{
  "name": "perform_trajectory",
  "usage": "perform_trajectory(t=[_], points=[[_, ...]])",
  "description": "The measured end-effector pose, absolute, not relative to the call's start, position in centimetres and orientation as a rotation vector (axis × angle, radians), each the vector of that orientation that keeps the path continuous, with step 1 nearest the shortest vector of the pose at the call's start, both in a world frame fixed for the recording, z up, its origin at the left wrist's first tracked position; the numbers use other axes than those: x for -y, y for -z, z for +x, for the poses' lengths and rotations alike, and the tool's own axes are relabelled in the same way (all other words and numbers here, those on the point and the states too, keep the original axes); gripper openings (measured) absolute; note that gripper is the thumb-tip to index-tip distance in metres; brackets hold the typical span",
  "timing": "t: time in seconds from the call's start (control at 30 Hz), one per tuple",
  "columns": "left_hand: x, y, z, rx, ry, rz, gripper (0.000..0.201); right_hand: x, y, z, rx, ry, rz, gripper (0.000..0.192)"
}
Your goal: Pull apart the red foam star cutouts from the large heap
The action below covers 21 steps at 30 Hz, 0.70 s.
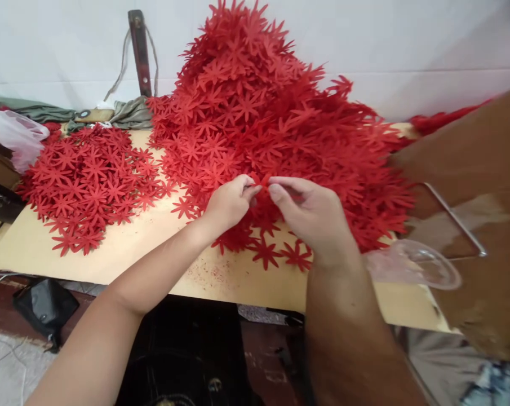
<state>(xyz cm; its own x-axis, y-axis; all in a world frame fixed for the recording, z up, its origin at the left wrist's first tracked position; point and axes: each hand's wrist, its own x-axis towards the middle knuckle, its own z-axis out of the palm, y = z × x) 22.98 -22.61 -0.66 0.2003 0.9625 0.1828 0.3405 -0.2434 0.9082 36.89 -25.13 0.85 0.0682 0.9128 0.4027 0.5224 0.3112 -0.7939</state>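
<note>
My left hand [233, 198] and my right hand [307, 206] meet in front of a tall heap of red star-shaped flower pieces [255, 101]. Pinched between the fingertips of both hands is a small red flower piece [261, 181]. Its petals are partly covered by my fingers, and against the red heap its outline is hard to make out. Below my hands, a couple of loose flower pieces [265, 252] lie on the table near its front edge. To the left spreads a lower pile of the same red pieces [92, 180].
The pale table [153, 256] carries red crumbs near its front. A brown cardboard box [474, 225] with a metal rod [455, 220] stands at the right, beside a clear plastic container [424, 265]. At the left are a plastic bag [20, 132] and green cloth [132, 114]. A white wall rises behind.
</note>
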Motion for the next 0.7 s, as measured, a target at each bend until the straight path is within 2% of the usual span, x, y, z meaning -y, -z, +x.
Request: perform_trajectory(t=[0.13,0.33,0.43,0.5,0.63,0.7], points=[[22.7,1.2,23.1,-1.225,-1.018,1.756,0.02,24.7,0.6,35.6,1.541,-0.58,-1.192,0.022],[23.0,0.2,20.7,-1.282,-1.01,1.889,0.022,23.3,1.8,37.6,1.419,-0.358,-1.387,0.015],[22.4,-0.4,16.8,-1.511,-0.982,2.058,0.028,22.8,2.1,39.3,1.538,-0.261,-1.441,0.03],[21.8,-0.5,13.8,-1.736,-0.79,2.189,0.027,23.0,2.4,39.4,1.66,-0.147,-1.427,0.036],[21.1,0.0,9.4,-2.077,-0.253,2.275,0.04,24.1,3.1,37.6,1.771,-0.003,-1.349,0.031],[21.0,0.3,8.1,-2.12,-0.109,2.269,0.045,24.9,3.3,36.4,1.805,0.034,-1.33,0.031]])
